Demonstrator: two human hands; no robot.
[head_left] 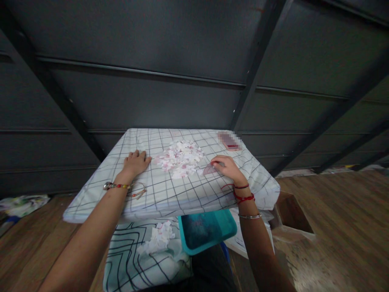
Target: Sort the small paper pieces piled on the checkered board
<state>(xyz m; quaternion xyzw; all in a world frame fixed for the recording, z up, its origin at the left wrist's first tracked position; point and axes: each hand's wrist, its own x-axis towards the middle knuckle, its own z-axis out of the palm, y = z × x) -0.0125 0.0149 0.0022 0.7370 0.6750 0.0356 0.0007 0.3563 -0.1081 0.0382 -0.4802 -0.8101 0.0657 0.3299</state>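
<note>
Here's my left hand (135,163), palm down on the checked tablecloth (170,192), fingers loosely spread and holding nothing, thumb pointing in at the heap of paper slips (182,158) with just a sliver of cloth between! The heap sits between my two hands, whitish with pink flecks, scattered and loose. Over to my right hand (214,163): thumb and fingers curl in close together, right at the edge of the sheer pinkish mesh (208,170), which lies leftward from my fingertips, near the heap's right-hand edge. Is it pinched? I can't tell from here! Beyond that hand, a phone (232,146), partly blurred, lies by the far right corner, and below the table edge there's a teal tray (225,228) and a smaller pile of slips (160,237) on patterned fabric (127,259)
</note>
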